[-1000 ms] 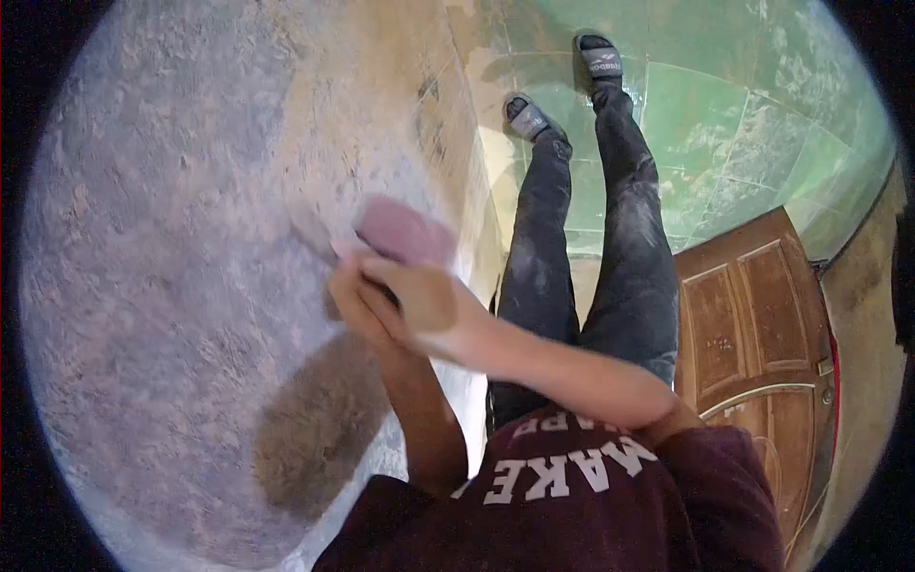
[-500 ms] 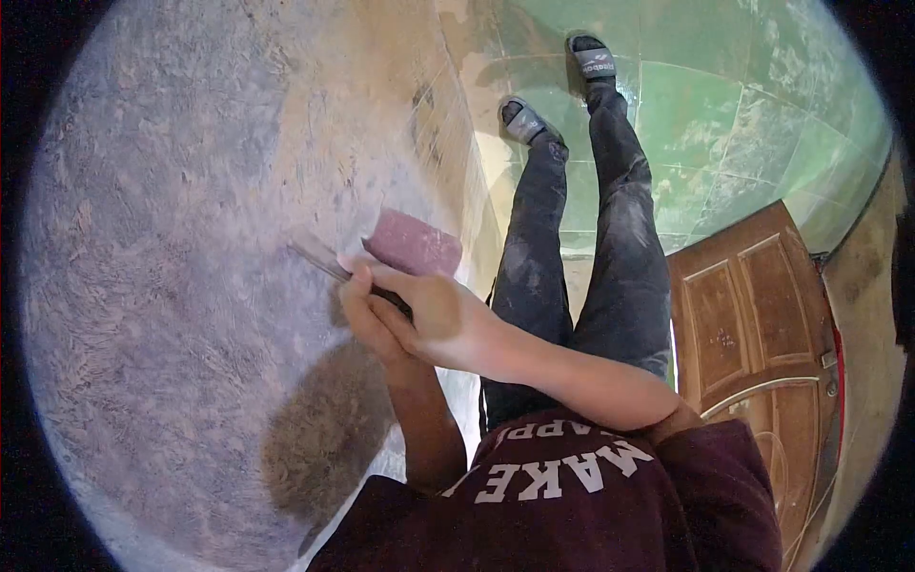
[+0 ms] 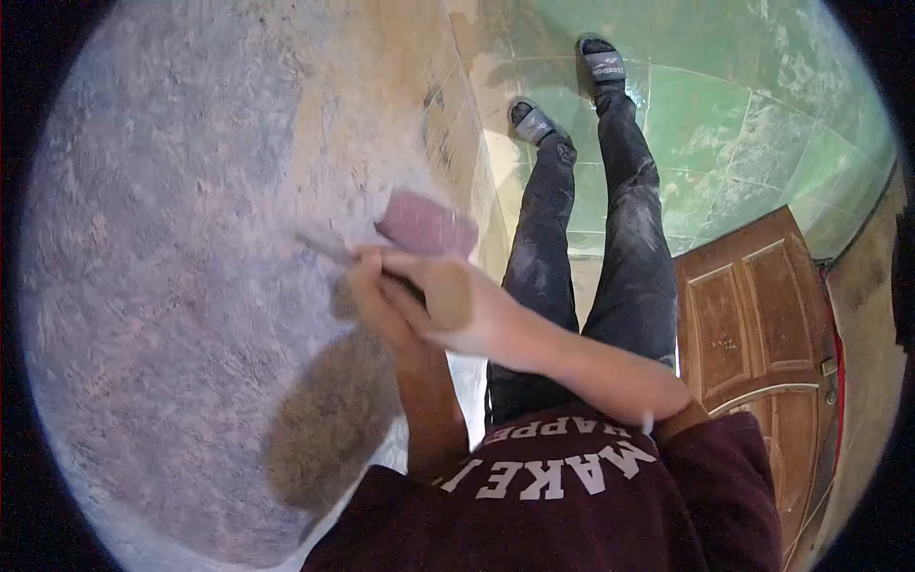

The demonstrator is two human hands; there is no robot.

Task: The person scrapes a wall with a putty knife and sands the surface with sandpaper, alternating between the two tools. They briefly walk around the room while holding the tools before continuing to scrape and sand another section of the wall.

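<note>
My right hand [image 3: 448,291] is closed in front of my left hand [image 3: 376,291], which is closed too; the two meet close to the wall [image 3: 172,334]. From their fingertips a thin grey blade [image 3: 324,246], like a scraper's seen edge-on, points up and left. Part of a dark handle [image 3: 412,291] shows between the hands. Just beyond my right hand is a dusty dull-red piece [image 3: 427,225], roughly rectangular, blurred by motion; I cannot tell which hand holds it.
The wall fills the left side, with rough pale patches over a brownish area. Green floor tiles [image 3: 705,114] with whitish smears lie under my sandalled feet [image 3: 600,62]. To the right is a brown panelled wooden door [image 3: 753,324].
Both hands, the blade and the dull-red piece have shifted slightly up and right in view. The hands stay together, and the view itself has moved a little.
</note>
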